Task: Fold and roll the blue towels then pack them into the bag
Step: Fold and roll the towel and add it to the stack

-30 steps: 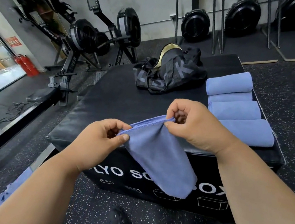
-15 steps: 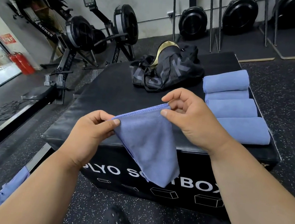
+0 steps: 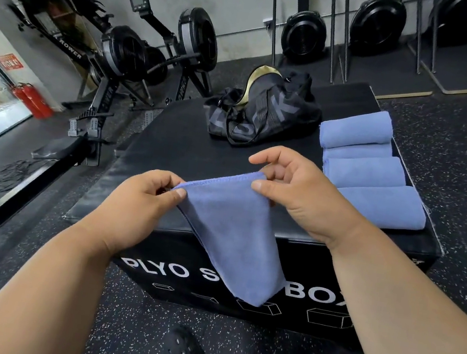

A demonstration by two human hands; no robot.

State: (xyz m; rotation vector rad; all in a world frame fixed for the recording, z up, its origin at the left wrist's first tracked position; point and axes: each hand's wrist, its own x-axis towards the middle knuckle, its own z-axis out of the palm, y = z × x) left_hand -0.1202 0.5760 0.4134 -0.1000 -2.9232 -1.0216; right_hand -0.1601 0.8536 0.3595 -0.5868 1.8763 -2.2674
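The left hand (image 3: 135, 202) pinches one top corner of a blue towel (image 3: 233, 236) between thumb and curled fingers, at the centre of the frame. The right hand (image 3: 293, 191) pinches the other corner with thumb and a finger, its remaining fingers spread loosely above. The towel's upper edge runs between the hands, rising slightly toward the right; from there the cloth hangs down, narrowing to a point at lower centre, in front of the black plyo box (image 3: 170, 150). Farther back on the box top, at right, four rolled towels (image 3: 368, 171) lie side by side, long axes across the frame. Beyond them sits a black bag (image 3: 265, 112).
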